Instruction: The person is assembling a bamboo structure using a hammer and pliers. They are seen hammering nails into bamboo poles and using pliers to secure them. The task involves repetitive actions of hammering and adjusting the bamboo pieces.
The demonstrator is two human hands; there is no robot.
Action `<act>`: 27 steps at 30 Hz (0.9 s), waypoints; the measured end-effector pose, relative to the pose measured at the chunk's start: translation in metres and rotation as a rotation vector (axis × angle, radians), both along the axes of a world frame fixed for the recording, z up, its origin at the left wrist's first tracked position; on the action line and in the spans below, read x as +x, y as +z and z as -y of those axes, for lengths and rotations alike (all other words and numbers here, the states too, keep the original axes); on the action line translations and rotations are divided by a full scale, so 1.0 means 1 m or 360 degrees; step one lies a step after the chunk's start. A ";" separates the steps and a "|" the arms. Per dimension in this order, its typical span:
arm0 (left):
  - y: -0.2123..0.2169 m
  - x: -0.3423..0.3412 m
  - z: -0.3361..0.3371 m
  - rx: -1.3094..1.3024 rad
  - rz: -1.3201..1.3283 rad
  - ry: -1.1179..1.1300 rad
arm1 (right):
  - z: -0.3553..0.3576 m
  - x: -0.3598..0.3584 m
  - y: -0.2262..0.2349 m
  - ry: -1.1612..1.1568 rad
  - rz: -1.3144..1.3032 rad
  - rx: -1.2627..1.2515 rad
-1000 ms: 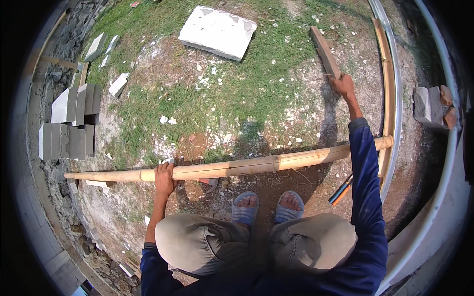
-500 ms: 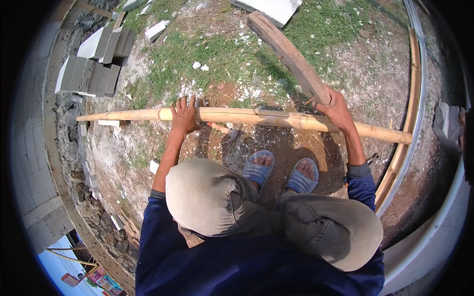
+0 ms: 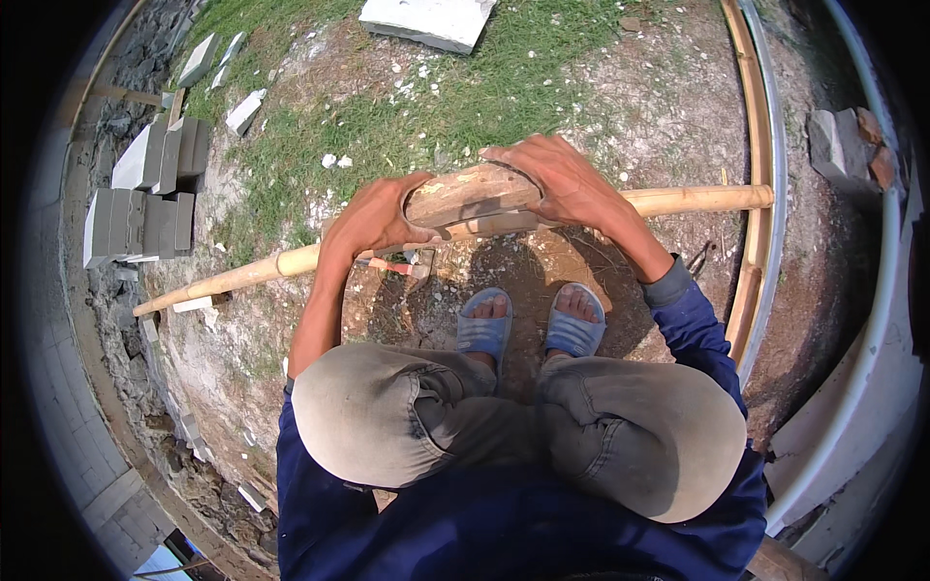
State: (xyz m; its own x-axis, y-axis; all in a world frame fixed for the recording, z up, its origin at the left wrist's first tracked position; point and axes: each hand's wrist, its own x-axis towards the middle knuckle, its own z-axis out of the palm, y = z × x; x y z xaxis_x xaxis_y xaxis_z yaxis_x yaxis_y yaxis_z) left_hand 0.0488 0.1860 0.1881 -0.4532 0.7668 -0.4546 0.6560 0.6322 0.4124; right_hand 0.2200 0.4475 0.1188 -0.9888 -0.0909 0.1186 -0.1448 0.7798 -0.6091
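Wood block (image 3: 472, 197), brown, rough & thick, is held b/w the person's 2 bare hands, abt. the mid. of the pale, dusty ground (image 3: 668, 107), out past the knees.

L hand (image 3: 376, 215) is bent round the block's L end, pinching it w/ the thumb on the near side & fingers on the far side. R hand (image 3: 572, 182) pinches the R end the same way. Some fingertips are hidden, so can't tell how they sit.

Long, round, tan bamboo pole (image 3: 697, 200) runs L to R below the block; can't tell if they touch. Its R end lies over a long tan strip (image 3: 751, 87) nr. the ground's R edge, w/ a silver metal rail (image 3: 776, 165) just beside. Its thin L end is nr. the ground's L edge, by a small white chunk (image 3: 194, 304).

Small orange-red-handled tool (image 3: 389, 264) lies nr. the pole, on the feet side. Feet are in light blue striped sandals (image 3: 481, 336).

Flat grey blocks (image 3: 145, 225) stand nr. the ground's L edge. Big white slab (image 3: 431, 21) is on green grass (image 3: 387, 126) at the far edge.
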 end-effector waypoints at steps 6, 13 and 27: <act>-0.022 0.016 0.047 0.0479 -0.0270 0.0707 | -0.045 0.043 -0.015 -0.0340 0.0674 0.0200; -0.016 0.038 0.111 0.0797 0.0087 0.1156 | -0.033 0.043 -0.062 -0.0022 0.1031 0.0451; -0.041 0.053 0.089 0.0789 -0.0178 0.0949 | 0.037 -0.012 -0.121 0.0172 0.0580 0.0050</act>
State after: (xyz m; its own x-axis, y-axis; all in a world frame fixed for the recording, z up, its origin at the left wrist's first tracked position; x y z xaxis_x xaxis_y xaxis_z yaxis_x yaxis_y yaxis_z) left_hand 0.1017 0.0972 0.1468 -0.8751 0.4813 -0.0501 0.3180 0.6500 0.6902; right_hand 0.2085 0.4108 -0.0023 -0.9501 -0.1950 -0.2436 -0.0055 0.7909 -0.6119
